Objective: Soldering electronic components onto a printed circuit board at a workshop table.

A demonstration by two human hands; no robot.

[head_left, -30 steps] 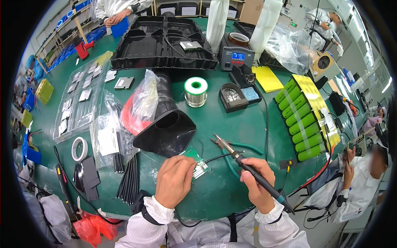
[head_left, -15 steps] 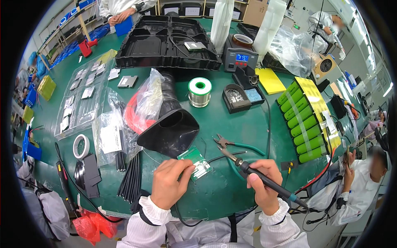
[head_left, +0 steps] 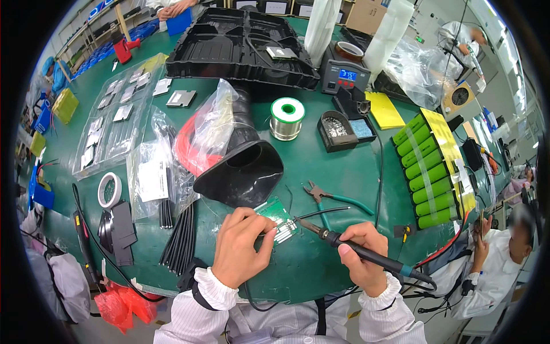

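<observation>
My right hand (head_left: 365, 255) grips a soldering iron (head_left: 372, 258) by its black handle. Its metal tip points left, close to the right edge of a green circuit board (head_left: 279, 213) and the end of a black wire (head_left: 323, 212); whether it touches either I cannot tell. Over the board's left side, my left hand (head_left: 243, 246) is closed, thumb and fingers pinched together. A thin wire shows behind these fingers, but what they pinch is hidden. Green-handled cutting pliers (head_left: 318, 198) lie open beyond the black wire.
A black fume-extractor hood (head_left: 240, 178) stands just behind the board. Farther back are a solder spool (head_left: 286, 118), a soldering station (head_left: 344, 74) and a tip-cleaning tray (head_left: 338, 132). A green battery pack (head_left: 427, 172) stands right; black wires (head_left: 179, 243) and a tape roll (head_left: 109, 190) lie left.
The soldering iron's tip has come down and left, from above the pliers to the board's right edge. My left hand stays over the board. The whole view has shifted slightly.
</observation>
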